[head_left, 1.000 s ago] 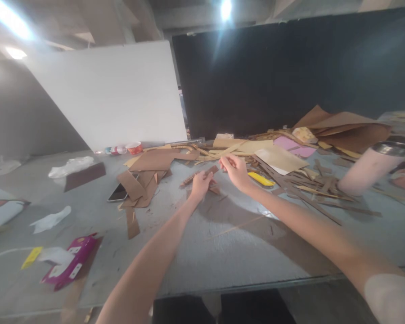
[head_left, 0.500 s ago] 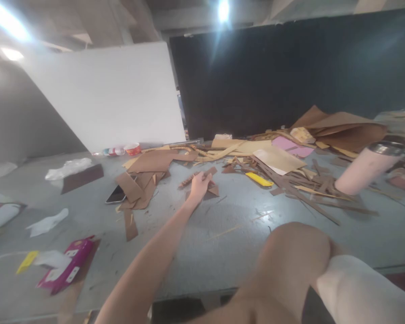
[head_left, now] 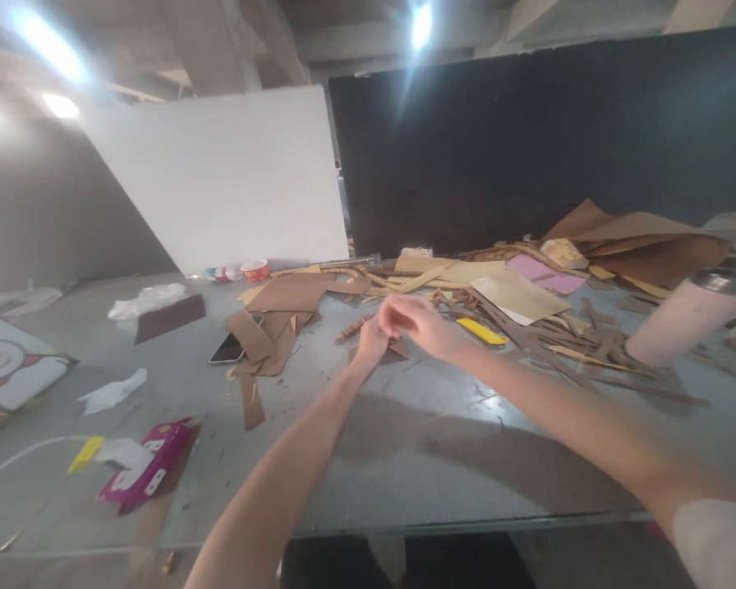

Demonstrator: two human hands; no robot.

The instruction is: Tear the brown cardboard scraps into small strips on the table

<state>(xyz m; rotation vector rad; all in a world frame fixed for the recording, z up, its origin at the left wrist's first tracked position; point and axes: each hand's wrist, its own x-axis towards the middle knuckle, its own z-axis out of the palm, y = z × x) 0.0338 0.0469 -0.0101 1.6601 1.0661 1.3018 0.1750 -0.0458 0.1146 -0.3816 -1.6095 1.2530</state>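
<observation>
My left hand [head_left: 374, 337] is closed on a brown cardboard strip [head_left: 351, 330], whose ridged end sticks out to the left of the fingers. My right hand [head_left: 418, 321] meets it from the right, its fingers curled over the left fingertips. Whatever lies between the right fingers is hidden. Under and beside both hands lies a small brown cardboard scrap [head_left: 398, 350] on the grey table [head_left: 392, 466]. A yellow utility knife [head_left: 482, 331] rests just right of my right hand.
Cardboard strips [head_left: 527, 327] and sheets are heaped right and behind. A pink tumbler [head_left: 680, 323] stands at the right. Left are cardboard pieces [head_left: 282, 352] over a phone [head_left: 226, 350], a magenta wipes pack [head_left: 150, 470] and a red paper cup [head_left: 255, 270].
My right arm has swung up from near my body, and its hand has come to my left hand. The left hand stays on the cardboard strip. The view has shifted slightly.
</observation>
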